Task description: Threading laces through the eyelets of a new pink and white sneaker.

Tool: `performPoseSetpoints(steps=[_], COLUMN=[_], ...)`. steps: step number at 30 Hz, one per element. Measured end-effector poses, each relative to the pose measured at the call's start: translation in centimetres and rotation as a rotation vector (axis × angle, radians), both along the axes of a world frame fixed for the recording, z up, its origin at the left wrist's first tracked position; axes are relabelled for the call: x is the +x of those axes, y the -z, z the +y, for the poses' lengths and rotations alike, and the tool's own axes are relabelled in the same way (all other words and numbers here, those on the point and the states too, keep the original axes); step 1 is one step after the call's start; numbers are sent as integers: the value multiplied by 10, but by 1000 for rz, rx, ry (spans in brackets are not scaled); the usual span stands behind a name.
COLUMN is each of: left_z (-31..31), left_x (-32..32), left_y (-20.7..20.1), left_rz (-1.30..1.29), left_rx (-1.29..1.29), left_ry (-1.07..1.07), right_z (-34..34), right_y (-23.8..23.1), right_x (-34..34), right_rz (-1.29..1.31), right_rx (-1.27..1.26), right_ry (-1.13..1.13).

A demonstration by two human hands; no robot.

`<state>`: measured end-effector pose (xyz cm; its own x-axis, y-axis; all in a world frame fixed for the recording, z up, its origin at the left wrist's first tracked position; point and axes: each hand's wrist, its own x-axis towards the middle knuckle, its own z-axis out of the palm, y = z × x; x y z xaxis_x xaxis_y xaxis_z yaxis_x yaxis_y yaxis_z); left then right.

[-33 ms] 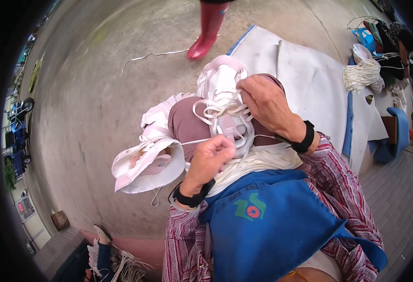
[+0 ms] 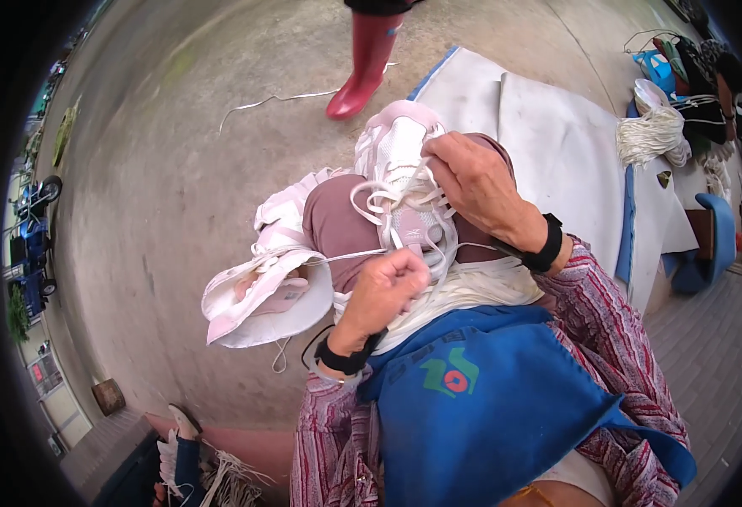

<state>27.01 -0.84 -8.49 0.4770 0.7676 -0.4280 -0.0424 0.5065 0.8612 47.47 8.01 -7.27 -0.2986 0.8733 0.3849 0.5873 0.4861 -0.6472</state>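
A pale pink and white sneaker (image 2: pixel 404 165) lies across my lap, toe pointing away from me, with loose white laces (image 2: pixel 385 200) looped over its front. At the sneaker's right side, my right hand (image 2: pixel 476 182) pinches a shoelace close to the eyelets. My left hand (image 2: pixel 385 291) is closed near the shoe's tongue and collar; what its fingers hold, if anything, is hidden. Under both hands lies a bundle of white laces (image 2: pixel 497 285) across my lap, above a blue apron (image 2: pixel 489 380). More pink and white shoes (image 2: pixel 248 291) hang beside my left knee.
A person's red rubber boot (image 2: pixel 360 72) stands on the concrete floor ahead, near a stray lace (image 2: pixel 274 99). A large grey-white sheet (image 2: pixel 548 144) spreads to the right. Beyond it are a lace bundle (image 2: pixel 649 135) and a blue chair (image 2: pixel 717 241). Another person's foot (image 2: pixel 184 420) shows lower left.
The red boot has shifted slightly left and nearer. My left hand has moved a little to the right; my right hand stays nearly in place at the shoelace.
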Motion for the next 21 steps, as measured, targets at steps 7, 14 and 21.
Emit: performPoseSetpoints(steps=[7, 14, 21], left_z=[20, 47, 61], left_x=[-34, -16, -5], left_y=[-4, 14, 24], left_rz=[11, 583, 690], left_rx=[1, 478, 631], left_ry=[-377, -481, -254], right_z=[-8, -17, -4], right_y=[-2, 5, 5], right_x=[14, 21, 16], right_rz=[-23, -195, 2], right_rx=[-247, -303, -120], right_ry=[-28, -77, -70])
